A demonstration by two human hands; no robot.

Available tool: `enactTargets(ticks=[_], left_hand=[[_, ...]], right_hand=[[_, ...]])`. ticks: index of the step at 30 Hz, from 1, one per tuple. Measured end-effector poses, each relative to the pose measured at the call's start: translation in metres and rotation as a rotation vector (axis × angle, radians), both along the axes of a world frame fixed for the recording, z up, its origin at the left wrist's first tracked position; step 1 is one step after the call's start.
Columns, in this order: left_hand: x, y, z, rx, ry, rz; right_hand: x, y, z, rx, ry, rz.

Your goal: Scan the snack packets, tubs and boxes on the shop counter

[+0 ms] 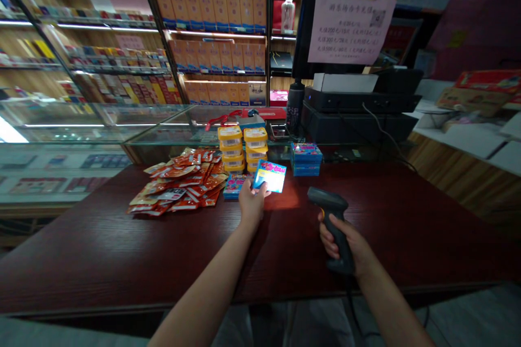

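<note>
In the head view, the left hand (251, 200) pinches a flat blue packet (270, 176) between thumb and fingers, above the worktop (163, 265) and in front of the yellow tubs (255, 138). This packet is thin and rectangular, with pink lettering along its upper part and a pale, brightly lit area below; its small print is too blurred to read. The right hand (360, 249) is closed around the handle of a dark grey scanner (334, 217), which has a smooth, plastic-looking body, a blunt head turned toward the left and a black cable (350, 303) hanging from its base. The worktop is dark reddish brown, with fine wood grain and a soft shine. On it, the orange pouches (183, 181) lie in a loose heap, glossy and wrinkled. Just beside them, the tubs stand in two columns, with rounded corners and printed labels. A blue pack (233, 187) lies near the left hand, and farther right stands a neat, squared blue stack (306, 160).
</note>
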State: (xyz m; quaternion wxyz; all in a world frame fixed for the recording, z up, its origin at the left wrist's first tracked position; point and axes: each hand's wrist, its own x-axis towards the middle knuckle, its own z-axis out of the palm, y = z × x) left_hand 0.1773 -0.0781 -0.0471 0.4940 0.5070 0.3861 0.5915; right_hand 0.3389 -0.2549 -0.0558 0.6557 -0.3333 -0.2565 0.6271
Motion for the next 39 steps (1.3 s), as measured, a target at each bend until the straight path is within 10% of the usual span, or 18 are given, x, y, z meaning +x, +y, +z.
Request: enactTargets(ticks=[19, 34, 39], left_hand=[[-0.009, 0.000, 0.001, 0.200, 0.267, 0.008], [0.054, 0.029, 0.109, 1.026, 1.067, 0.086], [0.097, 0.041, 0.112, 1.155, 1.275, -0.025]], right_hand=[[0.010, 0.008, -0.002, -0.047, 0.152, -0.012], [0.007, 0.013, -0.009, -0.034, 0.207, -0.043], [0.009, 0.016, -0.012, -0.033, 0.191, -0.048]])
